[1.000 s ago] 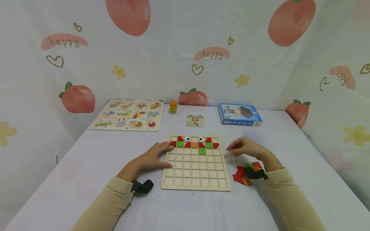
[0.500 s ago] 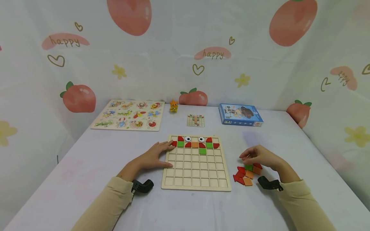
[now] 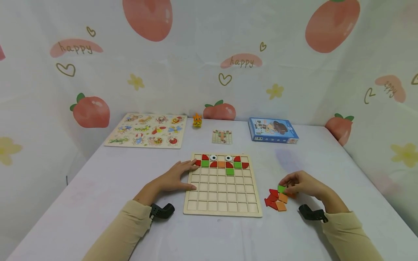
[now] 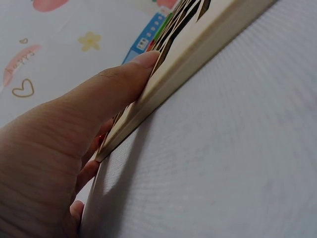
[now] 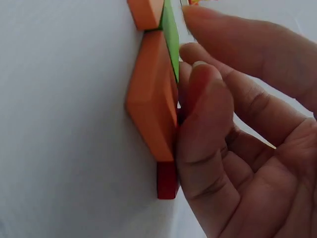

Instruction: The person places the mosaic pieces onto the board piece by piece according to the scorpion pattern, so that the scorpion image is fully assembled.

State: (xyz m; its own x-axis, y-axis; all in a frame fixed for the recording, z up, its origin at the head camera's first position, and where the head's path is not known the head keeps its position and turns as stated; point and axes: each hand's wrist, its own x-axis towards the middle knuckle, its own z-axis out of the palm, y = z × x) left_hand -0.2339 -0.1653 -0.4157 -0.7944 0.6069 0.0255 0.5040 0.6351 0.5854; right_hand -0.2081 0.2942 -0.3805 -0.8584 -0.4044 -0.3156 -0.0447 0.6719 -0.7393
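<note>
My left hand [image 3: 174, 177] rests at the left edge of a wooden grid board [image 3: 222, 212], fingers spread and fairly straight. Its thumb [image 4: 121, 82] lies on the board's rim in the left wrist view. Red, green and orange tiles and two eye pieces fill cells in the board's upper rows. My right hand [image 3: 305, 185] is over a small pile of loose tiles at the right. Its fingers are bent near a green tile [image 3: 281, 189], with thumb and forefinger apart and no tile seen between them. An orange tile [image 5: 151, 89] lies beside the hand.
A small pattern card [image 3: 222, 137] lies behind the board. Farther back are an insect puzzle board [image 3: 147, 131], an orange toy figure [image 3: 197, 120] and a blue box [image 3: 273, 130]. Loose red tiles [image 3: 271, 198] lie between the board and my right hand.
My right hand has moved from beside the board's upper right, rightward and toward me, down to the loose tiles. The left hand keeps its place on the board.
</note>
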